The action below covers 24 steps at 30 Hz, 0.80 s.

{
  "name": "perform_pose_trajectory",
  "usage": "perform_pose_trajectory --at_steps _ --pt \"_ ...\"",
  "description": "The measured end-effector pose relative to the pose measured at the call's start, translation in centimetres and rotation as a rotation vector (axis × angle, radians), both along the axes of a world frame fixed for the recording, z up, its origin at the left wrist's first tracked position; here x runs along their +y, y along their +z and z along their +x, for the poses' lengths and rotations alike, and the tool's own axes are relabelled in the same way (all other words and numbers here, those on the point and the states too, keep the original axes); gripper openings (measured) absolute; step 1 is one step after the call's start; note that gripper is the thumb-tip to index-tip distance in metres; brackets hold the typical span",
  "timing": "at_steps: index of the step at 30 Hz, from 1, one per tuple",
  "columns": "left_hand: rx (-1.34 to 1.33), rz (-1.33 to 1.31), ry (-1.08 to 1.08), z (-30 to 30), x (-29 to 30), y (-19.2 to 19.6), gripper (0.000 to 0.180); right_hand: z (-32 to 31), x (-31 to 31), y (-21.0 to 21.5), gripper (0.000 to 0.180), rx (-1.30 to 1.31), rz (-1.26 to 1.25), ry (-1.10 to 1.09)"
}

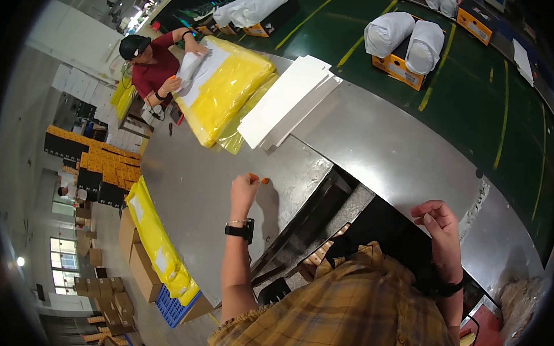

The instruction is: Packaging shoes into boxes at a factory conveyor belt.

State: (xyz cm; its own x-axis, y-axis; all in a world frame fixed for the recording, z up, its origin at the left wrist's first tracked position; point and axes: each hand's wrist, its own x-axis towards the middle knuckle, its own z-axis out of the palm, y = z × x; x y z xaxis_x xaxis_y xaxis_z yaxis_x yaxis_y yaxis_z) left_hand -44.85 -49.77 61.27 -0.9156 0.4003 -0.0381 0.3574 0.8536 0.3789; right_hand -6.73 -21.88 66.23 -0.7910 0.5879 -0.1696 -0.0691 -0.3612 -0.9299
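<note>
My left hand (pixel 245 189) is closed above the bare metal tabletop (pixel 196 175), a dark watch on its wrist. A small orange bit (pixel 265 180) shows right at its fingertips; whether it is held or worn on a finger I cannot make out. My right hand (pixel 440 222) hovers over the metal ledge on the right, fingers loosely bent and apart from the thumb, with nothing in them. Beyond my left hand lies a stack of white paper sheets (pixel 286 105). Next to it is a pile of yellow plastic-wrapped packs (pixel 237 91).
A co-worker (pixel 155 62) handles white wrapping at the yellow pile. Past the ledge runs a green conveyor belt (pixel 465 113), carrying an orange shoebox (pixel 398 70) topped by two white-wrapped bundles (pixel 426 46). A dark gap opens between tabletop and ledge. Yellow packs (pixel 162 248) lie over a blue crate (pixel 171 307).
</note>
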Motion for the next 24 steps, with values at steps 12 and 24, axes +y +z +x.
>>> perform_pose_trajectory --at_steps 12,24 --pt "0.161 -0.110 -0.016 -3.2 -0.4 -6.3 0.015 0.6 -0.6 -0.7 0.016 -0.032 -0.021 -0.035" --pt "-0.854 0.798 -0.907 17.3 15.9 10.7 0.010 -4.3 -2.1 0.3 0.016 0.153 -0.153 -0.040"
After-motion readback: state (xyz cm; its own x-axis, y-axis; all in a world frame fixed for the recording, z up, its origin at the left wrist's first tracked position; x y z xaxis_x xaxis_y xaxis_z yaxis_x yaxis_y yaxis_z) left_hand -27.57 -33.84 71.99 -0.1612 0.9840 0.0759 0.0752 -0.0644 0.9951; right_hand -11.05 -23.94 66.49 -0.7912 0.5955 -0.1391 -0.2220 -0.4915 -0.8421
